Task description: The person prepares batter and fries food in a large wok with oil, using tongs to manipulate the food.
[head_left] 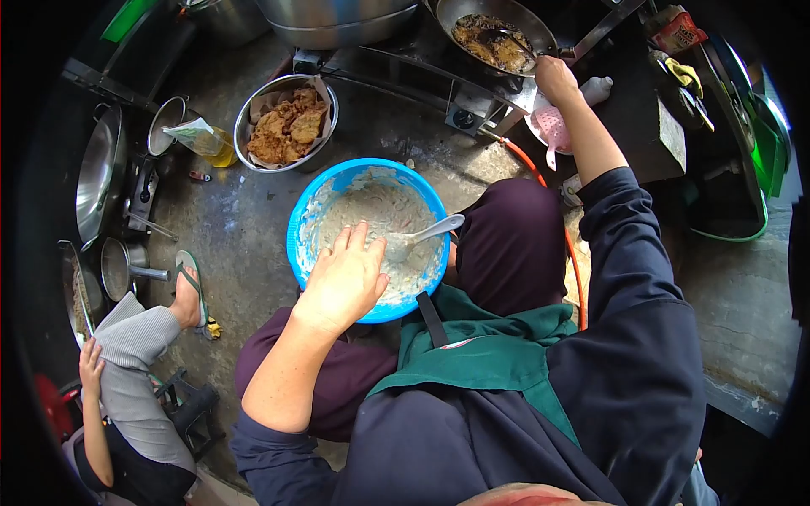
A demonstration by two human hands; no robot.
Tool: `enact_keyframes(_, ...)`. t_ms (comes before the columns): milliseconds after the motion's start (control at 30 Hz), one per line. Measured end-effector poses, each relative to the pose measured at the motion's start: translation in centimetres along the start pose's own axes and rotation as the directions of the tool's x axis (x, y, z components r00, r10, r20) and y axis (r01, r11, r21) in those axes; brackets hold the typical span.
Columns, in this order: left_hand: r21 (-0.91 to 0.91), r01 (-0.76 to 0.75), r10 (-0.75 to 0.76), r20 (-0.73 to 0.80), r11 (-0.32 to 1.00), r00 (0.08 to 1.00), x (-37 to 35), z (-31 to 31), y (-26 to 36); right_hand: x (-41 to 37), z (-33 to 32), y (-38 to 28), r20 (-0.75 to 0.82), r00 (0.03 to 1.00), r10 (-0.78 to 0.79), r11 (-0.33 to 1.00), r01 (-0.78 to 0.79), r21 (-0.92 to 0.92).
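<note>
At left, fried battered pieces (285, 131) in a paper-lined steel bowl (332, 101). Next, left hand (342, 278) over the blue basin (295, 236) at centre, fingers spread; cannot tell whether touching the batter (367, 202). Against the rim, a spoon (434, 228), likely to tip if knocked. Farther right, browning food (506, 56) in the wok (536, 29); right hand (557, 80) closed around a slim utensil handle (521, 45), spatter possible from a hurried flick.

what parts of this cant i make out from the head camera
All in the head view:
- Left hand: palm, and any contact with the pale mixture, hidden by the hand's own back
- Spoon: lower end, obscured by the mixture
- Utensil in the right hand: far end, lost against dark food
- Large pot: top, cut off by the upper edge
</note>
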State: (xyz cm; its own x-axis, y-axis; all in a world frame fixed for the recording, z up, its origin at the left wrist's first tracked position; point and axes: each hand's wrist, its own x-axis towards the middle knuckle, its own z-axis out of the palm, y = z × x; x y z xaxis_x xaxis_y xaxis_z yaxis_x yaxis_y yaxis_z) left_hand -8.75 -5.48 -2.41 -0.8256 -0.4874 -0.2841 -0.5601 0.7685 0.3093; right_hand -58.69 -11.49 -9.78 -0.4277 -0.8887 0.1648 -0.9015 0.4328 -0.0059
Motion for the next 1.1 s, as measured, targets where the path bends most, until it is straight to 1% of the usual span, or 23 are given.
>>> enact_keyframes(133, -0.009, 0.006, -0.006, 0.008, 1.0, 1.0, 0.0, -0.1, -0.1, 0.5, -0.2, 0.8, -0.005, 0.999, 0.048, 0.998, -0.048, 0.031)
enact_keyframes(167, -0.009, 0.016, -0.016, 0.018, 1.0, 1.0, 0.0, -0.1, -0.1, 0.2, -0.9, 0.9, -0.013, 0.998, 0.053, 0.997, -0.053, 0.062)
enact_keyframes(233, -0.01, 0.038, -0.038, 0.043, 0.999, 0.998, 0.1, -0.2, -0.2, -0.7, -2.3, 1.0, -0.055, 0.998, 0.027, 0.997, -0.023, 0.077)
enact_keyframes(300, -0.012, 0.026, -0.025, 0.026, 1.0, 0.999, -0.1, -0.2, -0.2, -1.9, -3.7, 0.9, -0.1, 0.995, 0.009, 0.997, -0.001, 0.082)
enact_keyframes(400, -0.009, 0.011, -0.011, 0.017, 1.0, 1.0, 0.0, -0.2, -0.1, -4.7, -7.6, -0.1, -0.02, 1.0, 0.009, 0.996, -0.007, 0.086)
enact_keyframes(433, -0.006, 0.008, -0.007, 0.016, 1.0, 1.0, 0.1, -0.2, 0.0, -5.9, -8.8, -0.5, -0.024, 1.0, 0.007, 0.99, -0.004, 0.138)
enact_keyframes(533, 0.012, 0.003, -0.003, 0.02, 1.0, 1.0, 0.2, 0.1, 0.0, -8.3, -10.3, -0.9, 0.065, 0.996, 0.063, 0.978, -0.074, 0.193)
enact_keyframes(600, 0.005, 0.02, -0.02, 0.064, 1.0, 0.998, 0.4, -0.2, 0.3, -9.6, -10.3, -1.1, 0.068, 0.995, 0.072, 0.969, -0.086, 0.232)
enact_keyframes(667, 0.003, 0.028, -0.028, 0.091, 1.0, 0.995, 0.6, -0.3, 0.4, -10.0, -9.1, -0.7, 0.063, 0.998, 0.003, 0.976, -0.016, 0.216)
enact_keyframes(733, 0.005, 0.032, -0.032, 0.102, 0.999, 0.994, 0.8, -0.2, 0.4, -10.2, -8.2, -0.8, 0.099, 0.995, 0.01, 0.976, -0.031, 0.216)
enact_keyframes(833, 0.009, 0.049, -0.049, 0.117, 0.999, 0.992, 0.9, -0.2, 0.5, -10.6, -8.3, -1.6, 0.115, 0.993, 0.004, 0.97, -0.032, 0.243)
enact_keyframes(1033, 0.005, 0.052, -0.053, 0.116, 0.999, 0.992, 0.9, -0.1, 0.5, -10.1, -8.4, -1.4, 0.142, 0.99, -0.004, 0.971, -0.03, 0.237)
enact_keyframes(1100, 0.008, 0.048, -0.049, 0.111, 0.999, 0.993, 0.9, 0.0, 0.4, -9.8, -7.7, -0.8, 0.113, 0.994, -0.013, 0.971, -0.014, 0.239)
